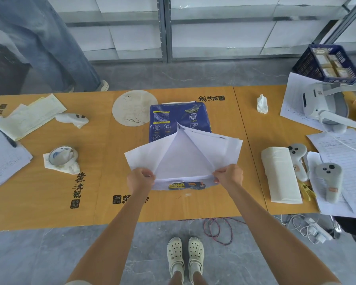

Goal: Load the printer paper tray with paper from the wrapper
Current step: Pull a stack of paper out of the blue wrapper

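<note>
So the left hand [140, 178] and right hand [228, 175] are both pinching the blue wrapper's [178, 120] white flaps [183, 155] apart mid-table [49, 202], fingers closed tight; paper's staying inside, and no printer tray is showing anywhere yet

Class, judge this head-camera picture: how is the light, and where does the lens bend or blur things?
Head view: soft, even light, with only faint shadows under the hands and the paper wrapper; wide-angle bending bows the table edge and tilts the shelving; the blue basket near the corner looks soft.
</note>
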